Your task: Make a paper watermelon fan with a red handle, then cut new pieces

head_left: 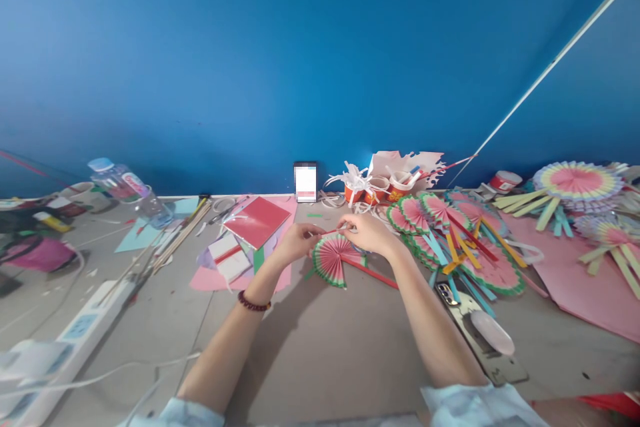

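Both of my hands meet over a pleated pink paper fan with a green edge [331,260] that lies half open on the grey table [320,347]. My left hand [296,241] pinches the fan's top from the left. My right hand [365,232] pinches it from the right, fingers closed around a thin red strip. A red stick [373,274] runs from the fan towards the lower right. A dark bead bracelet [253,303] sits on my left wrist.
Finished fans with coloured strips [460,240] pile up on the right, more [577,183] at far right on pink paper. Red booklet [257,220], paper cups [380,188], a phone [305,181], a bottle [127,188], a power strip [75,340] and a glue gun [487,330] lie around.
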`<act>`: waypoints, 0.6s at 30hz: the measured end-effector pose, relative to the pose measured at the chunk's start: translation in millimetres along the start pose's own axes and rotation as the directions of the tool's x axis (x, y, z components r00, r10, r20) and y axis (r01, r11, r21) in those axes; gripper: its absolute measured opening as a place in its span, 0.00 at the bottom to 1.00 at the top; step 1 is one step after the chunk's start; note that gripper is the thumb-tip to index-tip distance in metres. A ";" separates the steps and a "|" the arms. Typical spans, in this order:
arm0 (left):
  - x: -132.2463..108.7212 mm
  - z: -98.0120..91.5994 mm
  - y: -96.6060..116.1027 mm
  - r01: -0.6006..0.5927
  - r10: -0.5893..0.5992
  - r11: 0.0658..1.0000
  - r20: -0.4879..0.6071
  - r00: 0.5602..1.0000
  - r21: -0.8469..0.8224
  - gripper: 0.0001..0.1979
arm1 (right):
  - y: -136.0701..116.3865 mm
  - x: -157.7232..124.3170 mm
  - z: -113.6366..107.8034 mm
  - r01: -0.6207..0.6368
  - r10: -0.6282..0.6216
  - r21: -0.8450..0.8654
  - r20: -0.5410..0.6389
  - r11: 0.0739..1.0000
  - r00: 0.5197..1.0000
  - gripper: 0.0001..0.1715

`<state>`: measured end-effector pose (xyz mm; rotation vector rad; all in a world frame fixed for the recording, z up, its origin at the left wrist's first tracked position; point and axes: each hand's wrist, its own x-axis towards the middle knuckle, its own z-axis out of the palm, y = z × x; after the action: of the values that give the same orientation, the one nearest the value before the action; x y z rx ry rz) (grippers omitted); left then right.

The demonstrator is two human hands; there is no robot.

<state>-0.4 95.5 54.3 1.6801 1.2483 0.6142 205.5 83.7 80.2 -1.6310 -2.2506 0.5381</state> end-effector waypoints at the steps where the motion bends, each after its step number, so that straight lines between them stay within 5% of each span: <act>1: -0.3 -1.0 0.8 0.006 -0.005 1.000 0.016 1.000 -0.023 0.11 | 0.3 -0.3 -1.0 -0.007 0.007 0.017 0.000 1.000 1.000 0.12; 18: -2.2 -6.2 3.7 0.011 -0.006 0.997 0.064 0.998 -0.072 0.12 | 3.9 0.8 0.1 0.065 -0.068 0.052 0.057 0.996 0.996 0.18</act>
<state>-4.5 95.6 60.7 1.6213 1.1735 0.5894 208.5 85.6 78.3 -1.5289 -2.3048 0.6282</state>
